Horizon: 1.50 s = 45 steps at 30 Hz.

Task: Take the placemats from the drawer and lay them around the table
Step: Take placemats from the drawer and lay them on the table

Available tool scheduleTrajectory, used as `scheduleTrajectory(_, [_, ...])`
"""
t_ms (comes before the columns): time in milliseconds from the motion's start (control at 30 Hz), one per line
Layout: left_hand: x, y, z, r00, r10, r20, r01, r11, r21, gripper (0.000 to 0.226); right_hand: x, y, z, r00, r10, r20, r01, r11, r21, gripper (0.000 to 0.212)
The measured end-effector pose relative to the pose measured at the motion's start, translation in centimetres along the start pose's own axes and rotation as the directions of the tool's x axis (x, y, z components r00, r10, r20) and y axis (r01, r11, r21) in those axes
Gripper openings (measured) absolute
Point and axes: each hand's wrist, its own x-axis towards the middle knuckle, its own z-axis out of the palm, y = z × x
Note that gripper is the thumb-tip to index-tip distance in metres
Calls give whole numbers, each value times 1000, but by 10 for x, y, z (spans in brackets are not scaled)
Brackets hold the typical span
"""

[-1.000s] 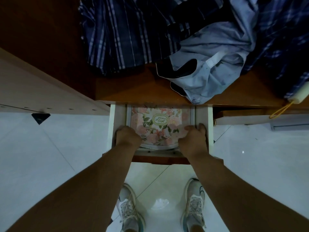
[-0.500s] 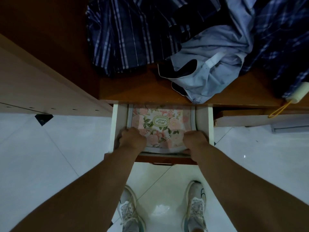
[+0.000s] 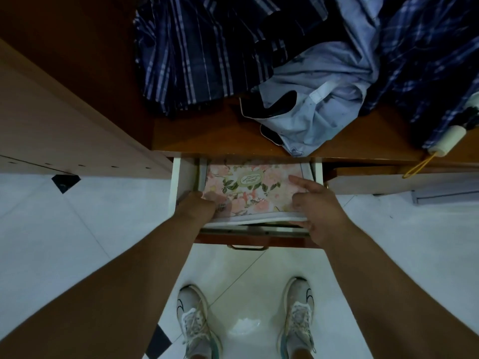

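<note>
A stack of placemats (image 3: 252,187) with a pink flower print and white edges lies in the open white drawer (image 3: 181,177) under the brown table (image 3: 207,136). My left hand (image 3: 198,207) grips the stack's near left corner, fingers tucked under it. My right hand (image 3: 315,206) holds the near right corner, thumb below the edge and fingers on top, the forefinger stretched along the print. The near edge of the stack is raised off the drawer front (image 3: 248,238).
Dark plaid cloth (image 3: 202,55) and a light blue garment (image 3: 318,110) are heaped on the table top. A white handle with a yellow loop (image 3: 445,142) lies at the right edge. A pale wooden panel (image 3: 51,130) stands to the left. My shoes (image 3: 197,322) are on white floor tiles.
Both hands have worked under the near edge of the stack and lifted it. My right hand has shifted right and its forefinger now lies flat on the print.
</note>
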Motion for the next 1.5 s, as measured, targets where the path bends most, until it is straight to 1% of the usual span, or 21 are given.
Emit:
scheduleTrajectory(67, [-2,-2,-4,999,1,44,0,999,-32,36,-3,-9,-11,1000,4,3,-4,994,-113,50])
scheduleTrajectory(100, [-4,-2,-7,998,-21,62,26,997,-68,30,-4,-13,-16,1000,-5,8,6,990,-142,43])
scheduleTrajectory(167, [-7,-3,-14,990,-78,122,99,980,-174,44,-10,-21,-25,998,-59,15,60,984,-168,27])
scheduleTrajectory(233, [-19,-3,-23,952,-133,276,225,914,-337,48,-14,-24,-30,990,-141,5,137,955,-264,23])
scheduleTrajectory(300, [-35,-6,-34,889,-118,441,370,752,-545,45,-22,-26,-34,979,-198,45,198,880,-432,32])
scheduleTrajectory(333, [-43,-8,-40,865,-77,495,402,696,-594,44,-27,-27,-37,976,-203,77,214,846,-489,40])
scheduleTrajectory(367, [-51,-10,-45,849,-36,528,402,692,-600,46,-33,-29,-41,976,-193,101,217,828,-517,47])
scheduleTrajectory(433, [-62,-15,-52,844,-2,537,335,784,-523,55,-46,-30,-49,981,-137,136,188,839,-510,61])
scheduleTrajectory(500, [-80,-14,-54,888,-4,460,223,878,-423,59,-66,-31,-57,985,-58,162,131,860,-494,67])
scheduleTrajectory(533, [-88,-14,-53,920,8,393,167,897,-409,55,-76,-31,-60,985,-26,172,110,857,-503,68])
scheduleTrajectory(633, [-127,-8,-55,970,145,197,-32,874,-485,35,-113,-37,-65,974,70,215,48,866,-498,74])
scheduleTrajectory(733, [-181,1,-70,950,305,64,-242,851,-466,32,-157,-59,-74,972,64,226,53,876,-480,64])
scheduleTrajectory(800, [-218,10,-85,927,374,25,-323,832,-451,34,-190,-76,-86,982,-18,190,106,877,-469,61])
scheduleTrajectory(867, [-253,21,-106,908,419,-2,-367,792,-488,37,-226,-97,-97,975,-133,180,202,869,-451,65])
scheduleTrajectory(967, [-311,42,-142,872,490,-5,-416,735,-535,47,-283,-126,-113,933,-303,196,360,828,-430,63])
scheduleTrajectory(1067, [-375,70,-175,818,570,-80,-526,684,-506,46,-339,-156,-130,889,-417,187,457,799,-390,68])
scheduleTrajectory(1167, [-436,95,-202,734,651,-193,-668,643,-374,52,-395,-186,-151,843,-505,185,535,758,-372,65])
scheduleTrajectory(1267, [-488,117,-224,645,719,-259,-763,590,-265,54,-451,-215,-172,794,-579,183,603,717,-348,60])
scheduleTrajectory(1333, [-517,133,-236,606,747,-273,-795,552,-253,55,-487,-235,-187,776,-606,175,625,703,-338,60])
scheduleTrajectory(1433, [-552,153,-249,557,784,-272,-825,488,-285,55,-532,-254,-206,758,-631,168,646,690,-326,69])
scheduleTrajectory(1500, [-568,163,-256,514,818,-256,-848,441,-294,56,-560,-261,-212,722,-685,97,666,651,-365,66])
